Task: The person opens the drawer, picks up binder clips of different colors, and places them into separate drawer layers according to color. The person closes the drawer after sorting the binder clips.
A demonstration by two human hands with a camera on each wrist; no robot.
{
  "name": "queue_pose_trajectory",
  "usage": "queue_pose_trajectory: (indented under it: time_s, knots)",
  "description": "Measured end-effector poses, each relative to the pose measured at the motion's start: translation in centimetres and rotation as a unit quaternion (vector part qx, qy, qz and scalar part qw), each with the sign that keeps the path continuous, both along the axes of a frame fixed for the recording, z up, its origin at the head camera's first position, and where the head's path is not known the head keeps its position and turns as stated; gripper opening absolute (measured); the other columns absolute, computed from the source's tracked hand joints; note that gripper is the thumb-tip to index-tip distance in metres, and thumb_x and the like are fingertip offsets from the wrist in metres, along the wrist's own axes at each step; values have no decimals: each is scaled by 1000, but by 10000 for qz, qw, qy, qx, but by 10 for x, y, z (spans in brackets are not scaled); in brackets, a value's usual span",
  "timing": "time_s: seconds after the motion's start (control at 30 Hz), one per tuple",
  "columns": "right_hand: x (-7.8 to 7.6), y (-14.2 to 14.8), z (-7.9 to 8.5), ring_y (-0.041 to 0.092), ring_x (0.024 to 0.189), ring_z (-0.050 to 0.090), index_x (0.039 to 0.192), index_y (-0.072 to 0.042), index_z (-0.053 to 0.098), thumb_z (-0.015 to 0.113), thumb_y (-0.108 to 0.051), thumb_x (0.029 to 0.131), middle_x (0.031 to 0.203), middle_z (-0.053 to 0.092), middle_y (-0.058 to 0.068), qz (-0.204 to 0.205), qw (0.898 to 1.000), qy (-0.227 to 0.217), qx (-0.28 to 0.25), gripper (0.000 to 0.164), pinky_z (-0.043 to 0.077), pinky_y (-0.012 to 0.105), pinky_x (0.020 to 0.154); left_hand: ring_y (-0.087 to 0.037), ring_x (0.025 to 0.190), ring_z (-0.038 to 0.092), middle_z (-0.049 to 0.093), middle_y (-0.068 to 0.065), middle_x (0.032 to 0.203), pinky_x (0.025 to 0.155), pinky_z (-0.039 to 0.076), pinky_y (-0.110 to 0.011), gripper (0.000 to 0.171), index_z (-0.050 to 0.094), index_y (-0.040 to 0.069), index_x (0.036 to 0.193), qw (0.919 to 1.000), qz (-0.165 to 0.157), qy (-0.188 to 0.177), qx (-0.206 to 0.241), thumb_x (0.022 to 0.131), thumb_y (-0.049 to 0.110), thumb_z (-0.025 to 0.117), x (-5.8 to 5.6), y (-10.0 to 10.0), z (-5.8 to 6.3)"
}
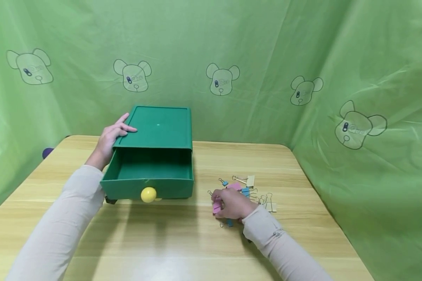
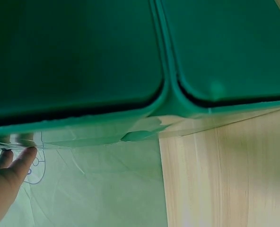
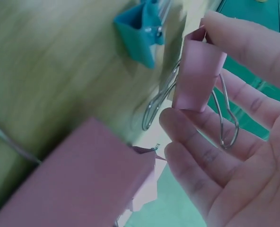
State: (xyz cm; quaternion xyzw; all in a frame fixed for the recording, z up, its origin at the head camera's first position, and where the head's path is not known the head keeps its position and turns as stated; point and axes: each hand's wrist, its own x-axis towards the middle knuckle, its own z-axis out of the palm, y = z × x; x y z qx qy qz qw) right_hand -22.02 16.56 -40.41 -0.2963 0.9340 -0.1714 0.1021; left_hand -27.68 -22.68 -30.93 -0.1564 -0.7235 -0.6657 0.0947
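A green drawer box (image 1: pixel 161 127) stands on the left half of the table, its drawer (image 1: pixel 121 190) pulled out at the front with a yellow knob (image 1: pixel 148 194). My left hand (image 1: pixel 109 139) rests against the box's left side, fingers over the top edge. To the right of the box, my right hand (image 1: pixel 235 203) pinches a pink binder clip (image 3: pixel 199 75) between thumb and fingertips. Beside it in the right wrist view are a larger pink binder clip (image 3: pixel 78 175) and a blue binder clip (image 3: pixel 142 33). The drawer's visible inside is bare.
Around my right hand lie more binder clips, among them a cream clip (image 1: pixel 251 180) behind and a small blue clip (image 1: pixel 229 223) in front. A green curtain (image 1: pixel 260 113) hangs behind the wooden table (image 1: pixel 168 253) and along its right side.
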Motion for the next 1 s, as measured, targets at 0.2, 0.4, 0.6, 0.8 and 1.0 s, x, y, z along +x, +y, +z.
queue_pose_trajectory:
  time_s: [0.2, 0.4, 0.6, 0.8, 1.0]
  knots:
    - [3, -1, 3, 23, 93, 63, 113, -5, 65, 82, -19, 76, 103, 68, 10, -50, 10000, 49, 49, 43, 51, 39, 86, -31, 147, 3, 15, -8, 161, 115, 1, -52, 48, 76, 26, 86, 10000, -18, 25, 27, 91, -1, 37, 0, 1, 1]
    - [5, -2, 7, 25, 95, 64, 113, -4, 65, 80, -20, 79, 104, 68, 11, -79, 9999, 64, -44, 41, 51, 40, 86, -30, 147, 3, 15, -8, 161, 115, 1, -52, 48, 76, 25, 86, 10000, -21, 10, 28, 91, -1, 37, 0, 0, 1]
    - [6, -2, 13, 25, 99, 63, 114, -4, 64, 79, -22, 80, 106, 67, 9, -214, 9993, 71, -294, 41, 50, 40, 88, -31, 147, 3, 14, -8, 161, 115, 2, -54, 47, 76, 24, 87, 10000, 3, -25, -34, 91, -1, 36, 0, 0, -1]
    - [6, -1, 19, 23, 98, 63, 112, -5, 65, 80, -23, 79, 104, 68, 5, -239, 9971, 466, -555, 40, 50, 39, 87, -32, 147, 3, 14, -9, 161, 114, 2, -54, 46, 76, 21, 89, 10000, -19, 36, -37, 91, -2, 36, 0, 0, 0]
    - [7, -5, 25, 19, 95, 62, 112, -6, 65, 80, -24, 78, 97, 67, -2, -487, 9952, 518, -667, 41, 50, 37, 87, -32, 147, 3, 14, -9, 161, 114, 2, -54, 45, 76, 17, 91, 10000, -52, -21, -30, 90, -3, 36, 0, -1, 1]
